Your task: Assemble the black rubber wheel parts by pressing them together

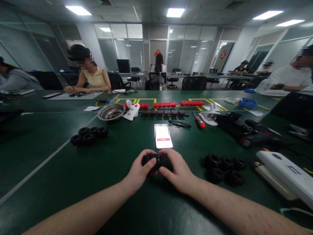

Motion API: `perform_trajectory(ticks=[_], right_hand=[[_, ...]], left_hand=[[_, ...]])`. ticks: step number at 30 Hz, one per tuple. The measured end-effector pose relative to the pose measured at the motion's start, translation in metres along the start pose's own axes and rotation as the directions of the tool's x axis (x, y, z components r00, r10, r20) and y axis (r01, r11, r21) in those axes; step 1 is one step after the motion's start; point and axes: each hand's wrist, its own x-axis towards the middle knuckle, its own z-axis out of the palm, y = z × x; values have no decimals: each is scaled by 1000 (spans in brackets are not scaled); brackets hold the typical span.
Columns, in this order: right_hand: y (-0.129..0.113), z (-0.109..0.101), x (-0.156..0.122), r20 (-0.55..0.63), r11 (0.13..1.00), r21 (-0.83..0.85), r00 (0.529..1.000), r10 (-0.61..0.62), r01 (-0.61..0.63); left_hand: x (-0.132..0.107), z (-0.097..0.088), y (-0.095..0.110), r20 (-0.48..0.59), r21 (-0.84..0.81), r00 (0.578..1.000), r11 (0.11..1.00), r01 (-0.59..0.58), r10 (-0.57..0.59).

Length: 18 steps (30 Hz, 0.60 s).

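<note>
My left hand [140, 171] and my right hand [177, 171] meet just above the green table [73, 176], both closed round one small black wheel [152, 160] held between the thumbs and fingers. A lit phone [163, 137] lies flat right beyond the hands. One cluster of several black wheels [89, 135] sits to the left. Another cluster of black wheels [225, 168] sits to the right of my right hand.
Further back lie a metal bowl [111, 112], a white clamp-like tool [132, 110], red part strips [165, 104], a black strip [163, 113], a red-handled screwdriver [199, 120] and black tools [246, 132]. A white device [286, 174] rests at right. Other people sit around the table.
</note>
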Motion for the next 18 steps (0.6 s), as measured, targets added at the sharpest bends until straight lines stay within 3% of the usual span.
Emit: perform_trajectory(ticks=[3,9,15,18], right_hand=[[-1,0,2,34,999,-42,999,30,-28],[-3,-3,1,56,993,38,992,-110,108],[0,-1,1,-2,999,-11,999,42,-42],[-1,-2,3,8,1000,-20,1000,16,-16]], left_hand=[[1,-2,-3,13,6,1000,1000,-20,20],[2,-3,-3,35,-10,998,999,43,-43],[1,0,-4,9,21,1000,1000,-8,8],[4,-1,-6,39,28,999,1000,-1,0]])
